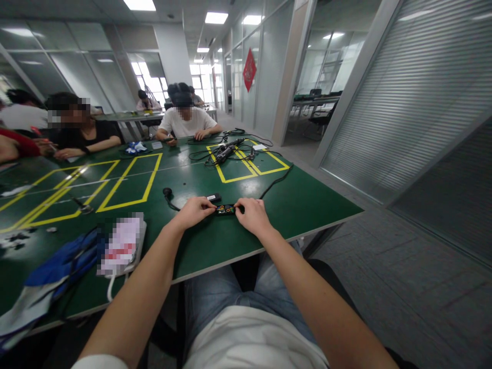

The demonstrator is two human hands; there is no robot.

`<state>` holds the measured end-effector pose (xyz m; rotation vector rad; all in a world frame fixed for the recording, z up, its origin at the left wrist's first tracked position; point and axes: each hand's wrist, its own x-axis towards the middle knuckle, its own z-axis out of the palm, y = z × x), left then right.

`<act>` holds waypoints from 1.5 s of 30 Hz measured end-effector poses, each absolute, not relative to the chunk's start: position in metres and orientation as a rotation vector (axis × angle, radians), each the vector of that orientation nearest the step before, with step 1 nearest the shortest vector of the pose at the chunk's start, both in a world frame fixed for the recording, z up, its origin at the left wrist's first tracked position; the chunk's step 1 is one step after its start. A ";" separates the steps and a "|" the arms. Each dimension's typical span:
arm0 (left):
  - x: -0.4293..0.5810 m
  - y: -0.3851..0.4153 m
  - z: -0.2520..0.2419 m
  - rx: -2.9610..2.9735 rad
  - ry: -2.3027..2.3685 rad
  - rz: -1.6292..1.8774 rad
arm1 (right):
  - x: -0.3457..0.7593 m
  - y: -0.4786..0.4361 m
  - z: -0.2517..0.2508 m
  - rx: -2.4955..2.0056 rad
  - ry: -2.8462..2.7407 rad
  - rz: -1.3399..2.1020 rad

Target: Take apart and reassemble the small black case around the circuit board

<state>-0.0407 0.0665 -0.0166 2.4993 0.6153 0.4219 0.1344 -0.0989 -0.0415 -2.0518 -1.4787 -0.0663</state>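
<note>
Between my two hands, low over the green table [319,205], is a small open black casing [225,209] with coloured electronic parts showing inside. The fingertips of my left hand [195,211] pinch its left end. My right hand [252,213] is closed on its right end, thumb and finger together. Just behind it lies a black cover piece [213,197] with a white label. From near my left hand a black cable leads to a round black plug [166,191]. Another black cable [277,179] runs away behind my right hand.
Yellow tape outlines [154,177] mark the table. A heap of black cables and tools [226,151] lies across from me. At left are a phone-like object [123,243] with a white cord and a blue-white glove [63,264]. Other people [188,120] sit around the table.
</note>
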 end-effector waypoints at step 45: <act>-0.029 0.040 -0.022 2.671 0.671 0.482 | 0.136 -0.100 -0.043 -2.029 -1.598 -0.056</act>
